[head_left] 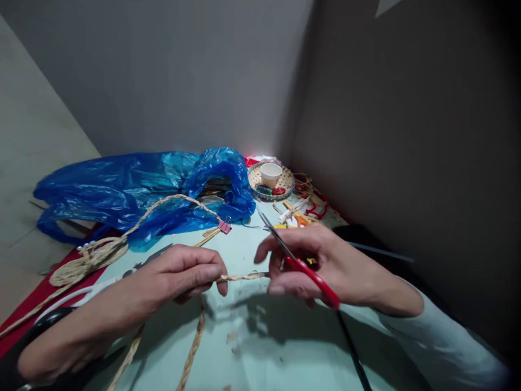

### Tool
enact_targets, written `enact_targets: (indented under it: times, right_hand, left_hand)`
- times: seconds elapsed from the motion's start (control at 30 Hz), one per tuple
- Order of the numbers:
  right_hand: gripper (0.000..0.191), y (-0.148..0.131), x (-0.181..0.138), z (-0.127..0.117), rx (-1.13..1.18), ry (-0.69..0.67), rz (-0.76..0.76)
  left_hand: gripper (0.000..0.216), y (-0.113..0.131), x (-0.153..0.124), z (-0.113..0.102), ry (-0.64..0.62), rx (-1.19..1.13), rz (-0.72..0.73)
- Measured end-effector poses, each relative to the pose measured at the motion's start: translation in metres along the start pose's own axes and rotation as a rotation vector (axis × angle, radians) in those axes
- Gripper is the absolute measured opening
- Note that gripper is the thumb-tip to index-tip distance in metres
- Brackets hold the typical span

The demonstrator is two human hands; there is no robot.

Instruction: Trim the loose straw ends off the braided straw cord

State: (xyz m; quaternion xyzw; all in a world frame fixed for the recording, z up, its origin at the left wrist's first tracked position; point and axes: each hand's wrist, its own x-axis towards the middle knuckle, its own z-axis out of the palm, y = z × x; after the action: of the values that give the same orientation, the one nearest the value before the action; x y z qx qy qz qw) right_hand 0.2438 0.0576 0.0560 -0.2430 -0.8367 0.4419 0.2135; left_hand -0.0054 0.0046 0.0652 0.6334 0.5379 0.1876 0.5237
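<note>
My left hand (pixel 179 274) is closed, pinching a thin braided straw cord (pixel 243 277) between thumb and fingers. The cord runs short and level from there to the fingertips of my right hand (pixel 325 258), and further lengths of it hang below my left hand. Red-handled scissors (pixel 313 277) sit in my right hand, their blades pointing up and away to the left. Whether those fingers also grip the cord's end is hard to see. Beyond my hands, a pink binder clip (pixel 224 226) holds a plaited strand whose coil (pixel 91 260) lies at the left.
A crumpled blue plastic bag (pixel 134 187) covers the table's back left. Behind my right hand stand a woven basket (pixel 290 187) with a white cup (pixel 271 174) in it, and scattered tools and straw scraps (pixel 299 209). Grey walls close off the back and right.
</note>
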Motion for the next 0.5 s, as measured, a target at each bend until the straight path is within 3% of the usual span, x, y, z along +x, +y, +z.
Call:
enact_targets:
  times: [0.07, 0.17, 0.27, 0.4, 0.5]
  right_hand:
    - [0.03, 0.003, 0.003, 0.001, -0.204, 0.072, 0.016]
    - [0.016, 0.008, 0.007, 0.006, -0.472, 0.064, 0.046]
    - [0.024, 0.011, 0.01, 0.011, -0.557, 0.157, 0.041]
    - [0.021, 0.022, 0.015, 0.017, -0.502, 0.342, -0.01]
    - [0.024, 0.037, 0.02, 0.022, -0.493, 0.397, 0.018]
  left_hand:
    - [0.038, 0.002, -0.002, 0.001, 0.077, 0.008, 0.005]
    - [0.034, 0.004, -0.003, 0.0, 0.1, 0.039, 0.016]
    - [0.034, 0.002, -0.003, -0.001, 0.126, 0.174, 0.085]
    - [0.031, -0.01, -0.009, 0.014, 0.472, 0.612, 0.238]
    - [0.041, -0.028, -0.025, 0.041, 0.679, 1.056, 0.486]
